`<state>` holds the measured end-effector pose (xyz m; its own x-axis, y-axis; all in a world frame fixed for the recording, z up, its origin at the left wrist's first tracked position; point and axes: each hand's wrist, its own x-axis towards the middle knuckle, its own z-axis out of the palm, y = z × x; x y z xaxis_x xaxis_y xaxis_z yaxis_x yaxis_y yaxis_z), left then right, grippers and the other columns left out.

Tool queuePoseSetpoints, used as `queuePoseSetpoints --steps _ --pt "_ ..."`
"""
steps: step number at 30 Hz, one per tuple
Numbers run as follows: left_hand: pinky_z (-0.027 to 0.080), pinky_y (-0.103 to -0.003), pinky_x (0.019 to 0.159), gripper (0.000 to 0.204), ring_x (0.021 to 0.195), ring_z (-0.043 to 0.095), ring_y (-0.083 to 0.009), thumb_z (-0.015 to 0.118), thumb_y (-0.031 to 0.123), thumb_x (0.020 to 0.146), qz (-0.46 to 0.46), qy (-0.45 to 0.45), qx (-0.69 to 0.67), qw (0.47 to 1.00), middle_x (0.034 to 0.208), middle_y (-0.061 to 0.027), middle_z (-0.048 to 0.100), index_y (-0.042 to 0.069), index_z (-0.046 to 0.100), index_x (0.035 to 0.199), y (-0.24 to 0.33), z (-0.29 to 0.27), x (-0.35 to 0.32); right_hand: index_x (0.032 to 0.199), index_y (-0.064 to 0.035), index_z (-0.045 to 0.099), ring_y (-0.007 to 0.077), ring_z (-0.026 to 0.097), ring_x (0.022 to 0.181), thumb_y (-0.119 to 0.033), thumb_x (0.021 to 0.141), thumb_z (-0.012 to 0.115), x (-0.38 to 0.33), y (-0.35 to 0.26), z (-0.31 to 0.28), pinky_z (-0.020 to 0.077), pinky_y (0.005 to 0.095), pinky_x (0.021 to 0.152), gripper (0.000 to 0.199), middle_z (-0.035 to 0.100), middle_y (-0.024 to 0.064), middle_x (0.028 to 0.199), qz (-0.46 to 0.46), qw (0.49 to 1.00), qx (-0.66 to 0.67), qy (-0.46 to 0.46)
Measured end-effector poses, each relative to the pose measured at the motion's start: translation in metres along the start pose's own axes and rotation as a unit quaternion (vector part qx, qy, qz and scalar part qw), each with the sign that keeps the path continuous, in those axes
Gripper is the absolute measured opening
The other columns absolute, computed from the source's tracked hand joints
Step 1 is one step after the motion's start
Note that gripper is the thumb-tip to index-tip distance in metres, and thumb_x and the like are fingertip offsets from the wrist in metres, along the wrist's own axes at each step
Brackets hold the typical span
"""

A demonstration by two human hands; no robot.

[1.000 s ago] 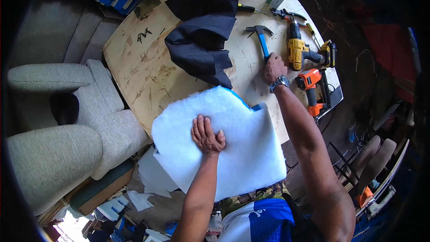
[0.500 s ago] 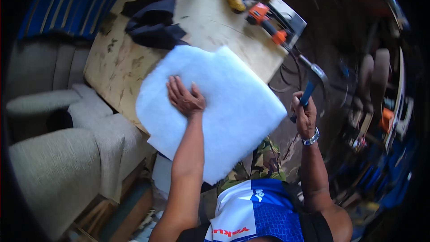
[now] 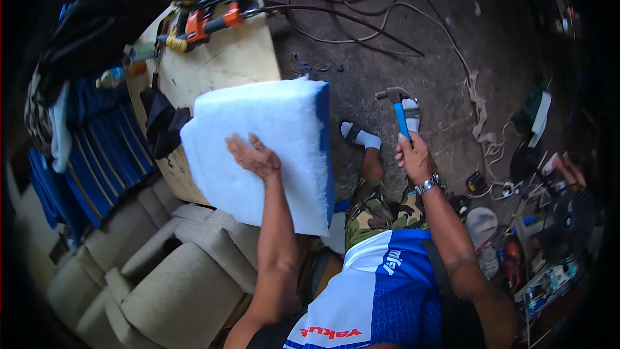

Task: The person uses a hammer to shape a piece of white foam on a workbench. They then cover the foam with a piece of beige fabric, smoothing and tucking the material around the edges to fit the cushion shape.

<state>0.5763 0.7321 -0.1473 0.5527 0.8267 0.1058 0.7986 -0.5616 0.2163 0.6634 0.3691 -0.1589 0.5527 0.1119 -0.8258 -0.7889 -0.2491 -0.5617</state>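
While your right hand (image 3: 414, 156) grips the blue-handled metal claw hammer (image 3: 400, 115) right of centre, your left hand (image 3: 257, 158), flat and empty, lies on the white fluffy blue-sided block (image 3: 278, 113) mid-frame; slack grip could drop the hammer; uneven pressure could shift the block.

Counter (image 3: 253, 58): pale wood; an orange-and-black nail gun (image 3: 216, 24) lies beside a yellow drill (image 3: 175, 41), dark cloth (image 3: 165, 124) farther left.
Floor (image 3: 381, 71): dark, crossed by loose hose loops (image 3: 355, 41).
Sofa (image 3: 184, 291): grey upholstery, near a blue slatted panel (image 3: 113, 158).
Right rim: dim clutter; a round black thing (image 3: 573, 213) may be a fan.
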Motion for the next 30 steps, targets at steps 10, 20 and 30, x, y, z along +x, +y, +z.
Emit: queuePoseSetpoints --steps 10,20,30 --pt "0.017 -0.048 0.119 0.071 0.147 0.026 -0.0354 0.036 0.051 0.102 -0.014 0.052 0.12 0.991 0.158 -0.0191 0.031 0.0 0.031 0.152 0.025 0.034 -0.004 0.104 -0.0061 0.053 0.0058 0.048 0.054 -0.036 0.106 0.044 0.089 -0.099 -0.101 0.0427 0.0228 0.044 0.031 0.052 -0.0015 0.072 -0.167 0.931 0.268 0.184" --pt "0.02 -0.049 0.118 0.067 0.145 0.03 -0.0345 0.037 0.047 0.102 0.0 0.092 0.147 0.985 0.157 -0.0176 0.033 0.0 0.034 0.15 0.026 0.051 -0.012 0.096 -0.0029 0.063 0.0474 0.063 0.09 -0.041 0.096 0.053 0.104 -0.006 0.106 0.0483 0.0535 0.077 0.04 0.067 0.0254 0.092 -0.092 0.916 -0.298 -0.254" --pt "0.022 -0.046 0.117 0.063 0.144 0.033 -0.0322 0.037 0.044 0.102 0.019 0.127 0.145 0.981 0.156 -0.0153 0.036 0.004 0.036 0.151 0.027 0.048 -0.009 0.1 -0.0086 0.052 0.0063 0.046 0.049 -0.028 0.105 0.043 0.118 -0.104 0.029 0.0395 0.0206 0.039 0.022 0.051 -0.0018 0.07 -0.066 0.905 0.339 0.247"
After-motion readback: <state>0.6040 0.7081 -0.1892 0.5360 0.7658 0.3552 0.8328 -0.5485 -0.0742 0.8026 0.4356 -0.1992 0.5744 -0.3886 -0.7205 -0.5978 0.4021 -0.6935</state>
